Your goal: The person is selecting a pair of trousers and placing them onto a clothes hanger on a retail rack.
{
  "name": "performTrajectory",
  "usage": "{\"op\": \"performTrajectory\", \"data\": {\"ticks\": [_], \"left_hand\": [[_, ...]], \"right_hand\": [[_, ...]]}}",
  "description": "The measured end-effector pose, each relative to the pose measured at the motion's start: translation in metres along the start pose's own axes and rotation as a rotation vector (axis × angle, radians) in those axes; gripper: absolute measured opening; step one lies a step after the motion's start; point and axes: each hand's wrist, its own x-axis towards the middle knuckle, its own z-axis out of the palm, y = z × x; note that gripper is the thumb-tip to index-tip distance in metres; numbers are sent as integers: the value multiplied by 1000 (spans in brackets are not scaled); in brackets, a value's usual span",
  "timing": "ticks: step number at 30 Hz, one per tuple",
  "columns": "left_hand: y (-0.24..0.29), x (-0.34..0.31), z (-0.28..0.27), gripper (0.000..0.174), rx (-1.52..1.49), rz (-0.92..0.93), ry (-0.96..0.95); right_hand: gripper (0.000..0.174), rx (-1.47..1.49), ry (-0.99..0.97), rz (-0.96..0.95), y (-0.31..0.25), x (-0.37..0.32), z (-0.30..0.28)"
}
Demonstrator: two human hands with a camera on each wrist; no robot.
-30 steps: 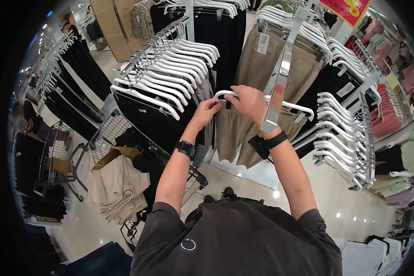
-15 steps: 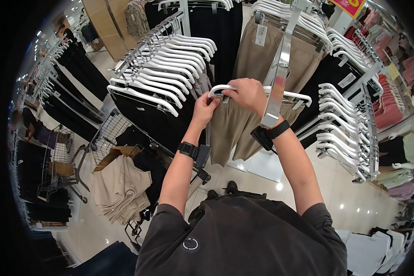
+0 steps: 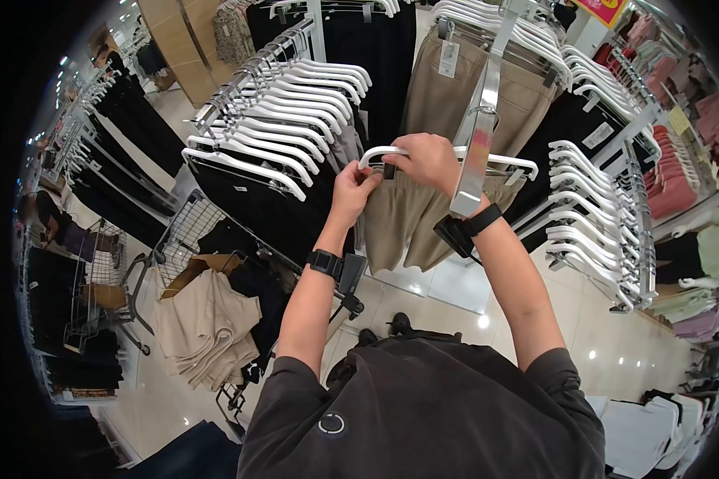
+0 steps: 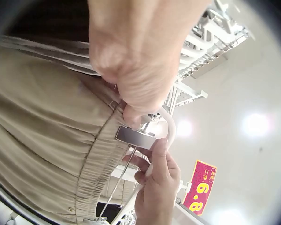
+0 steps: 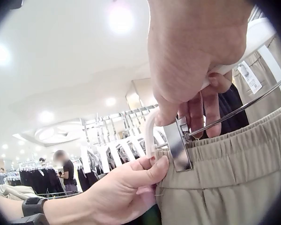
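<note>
A pair of khaki trousers (image 3: 387,219) with a gathered elastic waistband (image 5: 225,154) hangs from a white hanger (image 3: 499,162) in front of me. My left hand (image 3: 350,195) pinches the waistband's left corner between thumb and fingers. Across the band, right beside that thumb, lies a shiny metal clip (image 5: 179,147) on the hanger's thin metal bar (image 5: 243,107). My right hand (image 3: 430,164) reaches over the hanger's left end and pinches this clip, thumb on one side and fingers on the other. Part of the hanger is hidden behind a metal rack arm (image 3: 479,152).
To the left stands a rack of black trousers on white hangers (image 3: 295,120). A cart (image 3: 192,231) below it carries folded beige trousers (image 3: 208,323). White hangers (image 3: 583,215) fill a rail at right. More khaki trousers (image 3: 439,88) hang behind. Another person (image 5: 64,171) stands farther off.
Both hands stay at the hanger's left end, with small shifts of the fingers about the clip and waistband. The head view has moved slightly, and the trousers sit a little higher and farther left.
</note>
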Motion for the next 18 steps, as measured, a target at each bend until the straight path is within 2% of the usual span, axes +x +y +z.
{"op": "performTrajectory", "data": {"ticks": [6, 9, 18], "left_hand": [[5, -1, 0, 19, 1, 30, -1], [9, -1, -1, 22, 16, -1, 33], [8, -2, 8, 24, -87, -8, 95]], "right_hand": [[30, 3, 26, -57, 2, 1, 3], [27, -45, 118, -119, 3, 0, 8], [28, -24, 77, -116, 5, -2, 4]]}}
